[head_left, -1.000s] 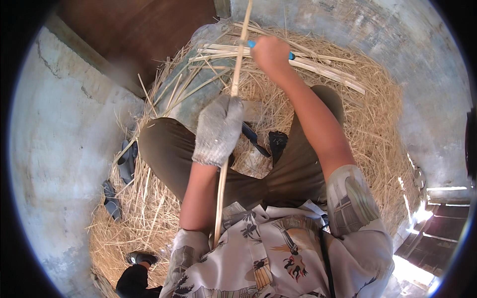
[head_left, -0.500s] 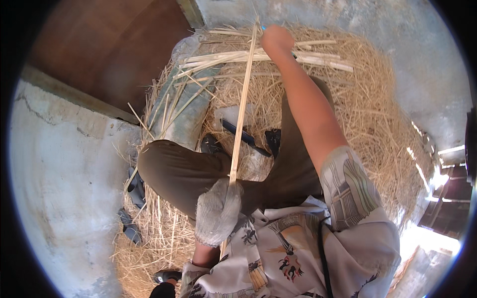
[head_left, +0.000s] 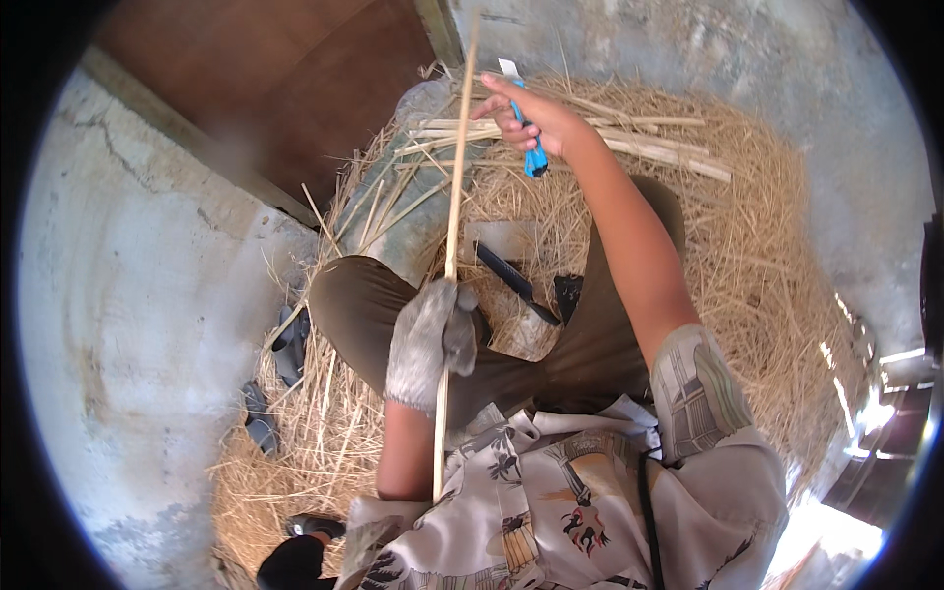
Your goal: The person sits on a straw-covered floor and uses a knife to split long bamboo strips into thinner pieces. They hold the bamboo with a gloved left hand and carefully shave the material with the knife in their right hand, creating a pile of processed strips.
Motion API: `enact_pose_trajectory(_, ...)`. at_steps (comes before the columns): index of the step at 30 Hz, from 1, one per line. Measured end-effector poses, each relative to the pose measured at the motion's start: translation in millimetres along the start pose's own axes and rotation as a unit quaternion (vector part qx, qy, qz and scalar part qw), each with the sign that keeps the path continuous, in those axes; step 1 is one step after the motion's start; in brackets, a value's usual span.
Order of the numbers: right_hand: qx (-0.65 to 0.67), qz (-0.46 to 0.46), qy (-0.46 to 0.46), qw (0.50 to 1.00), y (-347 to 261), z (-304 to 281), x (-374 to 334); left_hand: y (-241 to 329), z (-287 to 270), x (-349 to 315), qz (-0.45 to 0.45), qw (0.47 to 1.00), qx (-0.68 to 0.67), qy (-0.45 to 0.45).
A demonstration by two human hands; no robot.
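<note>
Gripping a long thin cane strip [head_left: 454, 211] mid-length, the gloved left hand [head_left: 429, 342] is clenched around it. Strip's long axis runs straight away from that hand, up to the bare right hand [head_left: 531, 123], which clasps a blue utility knife [head_left: 532, 147] just beside the strip's far end.

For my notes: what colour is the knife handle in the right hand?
Bright blue; the knife in the right hand shows best in the head view.

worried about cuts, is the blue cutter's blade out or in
Out: a pale blade shows above the blue utility knife gripped in the right hand, near the long strip.
</note>
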State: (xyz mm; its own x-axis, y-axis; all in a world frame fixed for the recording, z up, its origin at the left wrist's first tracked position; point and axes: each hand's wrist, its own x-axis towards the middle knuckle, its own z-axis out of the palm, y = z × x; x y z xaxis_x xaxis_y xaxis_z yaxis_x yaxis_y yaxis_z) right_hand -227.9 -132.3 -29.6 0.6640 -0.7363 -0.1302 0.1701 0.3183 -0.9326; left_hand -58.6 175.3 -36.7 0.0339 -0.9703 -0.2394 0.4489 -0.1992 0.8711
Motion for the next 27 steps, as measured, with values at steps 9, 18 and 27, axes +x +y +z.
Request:
enact_pose_trajectory(9, 0.074, -0.181, 0.128, 0.972, -18, -9, -10, 44, 51, 61, -0.002, 0.936, 0.351, -0.030)
enact_pose_trajectory(18, 0.188, -0.241, 0.256, 0.917, -30, -95, -28, -4, 44, 61, -0.042, 0.966, 0.245, -0.075)
enact_pose_trajectory(27, 0.167, -0.248, 0.279, 0.913, -29, -86, -34, -7, 39, 60, -0.035, 0.980, 0.172, -0.094)
